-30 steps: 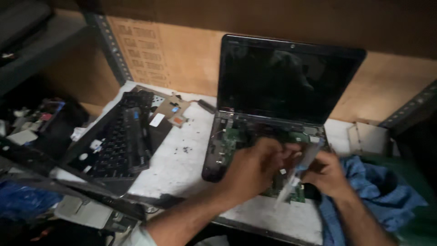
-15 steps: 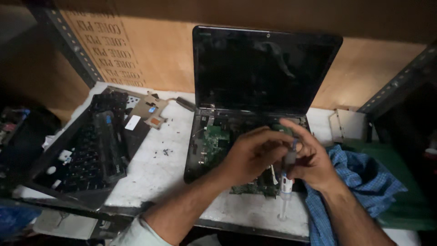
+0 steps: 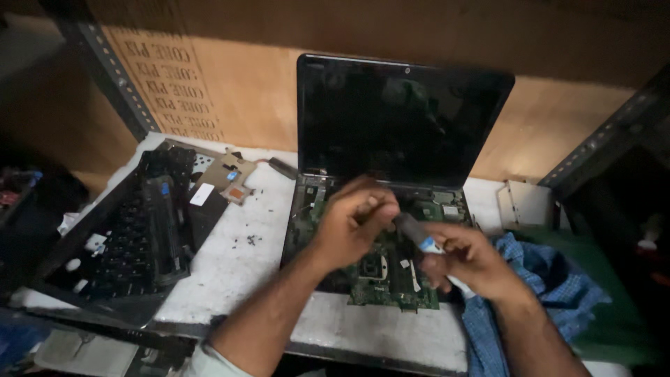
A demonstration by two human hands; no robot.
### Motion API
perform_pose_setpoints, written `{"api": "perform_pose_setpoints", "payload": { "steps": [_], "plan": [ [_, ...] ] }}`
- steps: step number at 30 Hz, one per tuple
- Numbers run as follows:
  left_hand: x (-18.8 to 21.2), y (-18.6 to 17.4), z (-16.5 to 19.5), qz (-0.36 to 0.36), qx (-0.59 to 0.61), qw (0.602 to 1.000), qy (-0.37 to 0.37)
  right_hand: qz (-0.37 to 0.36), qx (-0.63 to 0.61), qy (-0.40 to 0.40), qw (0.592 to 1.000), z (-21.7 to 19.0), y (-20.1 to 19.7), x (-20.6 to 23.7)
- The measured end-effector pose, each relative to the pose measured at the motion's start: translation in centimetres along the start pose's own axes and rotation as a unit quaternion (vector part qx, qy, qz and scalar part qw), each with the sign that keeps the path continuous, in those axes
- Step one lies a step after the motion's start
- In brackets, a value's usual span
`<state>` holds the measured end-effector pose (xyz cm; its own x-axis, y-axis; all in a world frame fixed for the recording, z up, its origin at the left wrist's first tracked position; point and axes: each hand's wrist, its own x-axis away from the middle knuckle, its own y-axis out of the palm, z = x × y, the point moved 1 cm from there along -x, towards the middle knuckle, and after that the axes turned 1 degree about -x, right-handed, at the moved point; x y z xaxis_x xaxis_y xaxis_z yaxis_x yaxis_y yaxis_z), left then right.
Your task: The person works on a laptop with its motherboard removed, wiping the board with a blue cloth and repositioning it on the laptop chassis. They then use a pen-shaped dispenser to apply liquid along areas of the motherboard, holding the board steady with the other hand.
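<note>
Now my left hand (image 3: 352, 223) has come up off the tool and sits curled over the green circuit board (image 3: 391, 276) inside the opened laptop (image 3: 405, 174); its fingers are bunched tight as if pinching something small, though I cannot see what, if anything, is between them. Half a second ago both hands were closed together around the tool; they have parted since. My right hand (image 3: 469, 262) holds the screwdriver (image 3: 417, 237) alone, wrapped around its handle, with the dark end pointing up and left toward my left hand's knuckles and almost touching them. I judge the work has shifted from driving with the tool to picking at the board by hand.

Under my right wrist lies a blue checked cloth (image 3: 537, 293). Well off beyond my left forearm, loose screws (image 3: 251, 239) are scattered on the white bench (image 3: 230, 272), and farther that way lies a removed black keyboard (image 3: 132, 237).
</note>
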<state>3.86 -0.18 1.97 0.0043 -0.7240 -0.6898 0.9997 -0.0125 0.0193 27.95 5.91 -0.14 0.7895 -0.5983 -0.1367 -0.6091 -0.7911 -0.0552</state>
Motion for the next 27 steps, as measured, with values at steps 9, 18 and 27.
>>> {"api": "perform_pose_setpoints", "payload": {
  "steps": [9, 18, 27],
  "plan": [
    [-0.7, -1.3, 0.6, -0.076, -0.216, 0.97, 0.081, 0.058, 0.109, 0.056, 0.991, -1.0, -0.2, -0.5],
    [-0.7, -1.2, 0.6, -0.1, -0.194, 0.974, -0.055, 0.087, 0.205, 0.069, 0.972, -0.3, -0.5, -0.5],
    [-0.6, -0.9, 0.5, -0.087, -0.37, 0.907, 0.182, 0.027, -0.07, 0.161, 0.984, 0.0, -2.1, -0.1]
  ]
}}
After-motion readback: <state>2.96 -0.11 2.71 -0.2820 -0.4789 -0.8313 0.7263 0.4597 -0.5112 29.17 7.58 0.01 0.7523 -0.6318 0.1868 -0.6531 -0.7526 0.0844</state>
